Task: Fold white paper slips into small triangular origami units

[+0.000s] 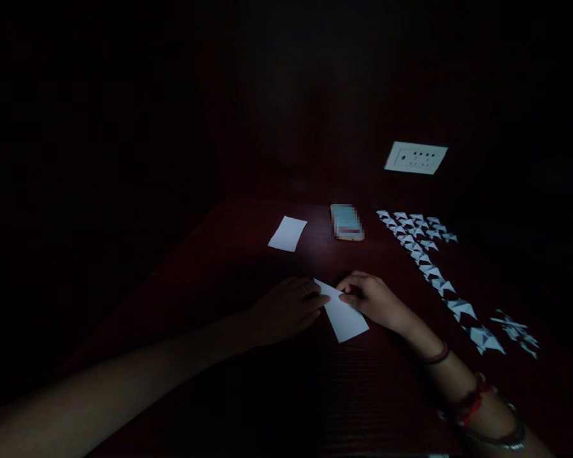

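A white sheet of paper (pixel 346 318), folded into a tapering shape, lies on the dark red table in front of me. My left hand (pixel 293 308), with a ring on one finger, pinches the paper's upper left edge, its thumb resting on the surface. On the other side, my right hand (pixel 370 298) has its fingers curled and pinched at the right edge. Both hands touch the paper near its upper part. Beyond them, a second white paper (pixel 288 234) lies flat. Bracelets circle my right wrist and forearm.
A phone (pixel 347 222) with a lit, blurred screen lies farther back. Several folded white paper figures (pixel 420 256) stand in rows along the right. Beside the nearest ones is a small heap of paper scraps (pixel 516 332). A white socket panel (pixel 416 158) is on the dark wall.
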### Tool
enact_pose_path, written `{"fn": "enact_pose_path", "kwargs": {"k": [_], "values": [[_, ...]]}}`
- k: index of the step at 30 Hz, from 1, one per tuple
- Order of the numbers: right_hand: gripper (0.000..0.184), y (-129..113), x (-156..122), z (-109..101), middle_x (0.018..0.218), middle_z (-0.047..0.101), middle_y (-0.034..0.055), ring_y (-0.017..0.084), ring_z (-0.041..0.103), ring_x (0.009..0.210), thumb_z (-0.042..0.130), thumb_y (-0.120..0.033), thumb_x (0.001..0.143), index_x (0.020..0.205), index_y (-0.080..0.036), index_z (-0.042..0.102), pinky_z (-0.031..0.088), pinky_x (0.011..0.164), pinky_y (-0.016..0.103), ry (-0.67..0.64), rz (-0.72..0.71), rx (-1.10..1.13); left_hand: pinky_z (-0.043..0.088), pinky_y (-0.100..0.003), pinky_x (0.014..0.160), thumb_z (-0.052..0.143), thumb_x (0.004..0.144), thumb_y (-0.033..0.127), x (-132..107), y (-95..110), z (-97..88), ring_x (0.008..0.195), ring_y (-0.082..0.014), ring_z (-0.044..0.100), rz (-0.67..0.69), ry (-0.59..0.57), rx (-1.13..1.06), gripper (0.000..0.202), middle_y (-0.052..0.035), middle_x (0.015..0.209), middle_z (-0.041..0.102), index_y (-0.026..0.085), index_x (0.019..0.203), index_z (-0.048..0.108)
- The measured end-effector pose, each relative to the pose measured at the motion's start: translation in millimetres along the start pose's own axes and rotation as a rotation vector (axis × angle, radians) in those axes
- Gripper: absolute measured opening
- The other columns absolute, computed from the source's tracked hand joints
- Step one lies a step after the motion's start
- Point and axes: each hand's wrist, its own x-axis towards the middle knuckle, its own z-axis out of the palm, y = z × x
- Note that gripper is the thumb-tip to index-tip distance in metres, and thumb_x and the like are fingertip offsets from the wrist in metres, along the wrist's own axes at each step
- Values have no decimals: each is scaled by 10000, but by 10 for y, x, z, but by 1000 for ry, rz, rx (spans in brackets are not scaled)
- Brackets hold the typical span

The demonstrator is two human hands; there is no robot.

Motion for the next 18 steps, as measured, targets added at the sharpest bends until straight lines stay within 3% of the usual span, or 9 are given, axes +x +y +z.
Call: {"fn": "enact_pose_path", "kwargs": {"k": [5, 9, 13, 18], "values": [[82, 58, 4, 10, 747, 557, 15, 121, 520, 684, 583, -174, 675, 743, -166, 628, 413, 650, 262, -18, 88, 135, 285, -392, 927, 354, 872, 309, -46, 39, -20, 1148, -226, 311, 15, -25, -19, 347, -69, 1230, 387, 203, 1199, 395], [208, 68, 0, 2, 840, 598, 39, 122, 552, 753, 590, -180, 670, 872, -139, 607, 438, 714, 267, 42, 306, 530, 262, -380, 952, 337, 881, 270, -48, 24, 1, 1174, -207, 282, 16, -1, -66, 313, -45, 1260, 381, 199, 1175, 417], [308, 27, -21, -59, 1028, 578, 88, 132, 577, 840, 606, -149, 663, 969, -131, 568, 471, 707, 239, 54, 487, 903, 293, -334, 930, 379, 864, 229, -16, -14, 24, 1114, -175, 354, 25, 33, -137, 231, -21, 1183, 455, 204, 1057, 503], [325, -10, -51, -104, 1005, 593, 95, 127, 600, 827, 600, -117, 684, 1004, -125, 547, 497, 700, 211, -48, 534, 1112, 377, -275, 752, 389, 867, 238, 16, 35, 6, 861, -132, 479, -9, 57, -77, 197, -24, 939, 530, 216, 962, 560]]}}
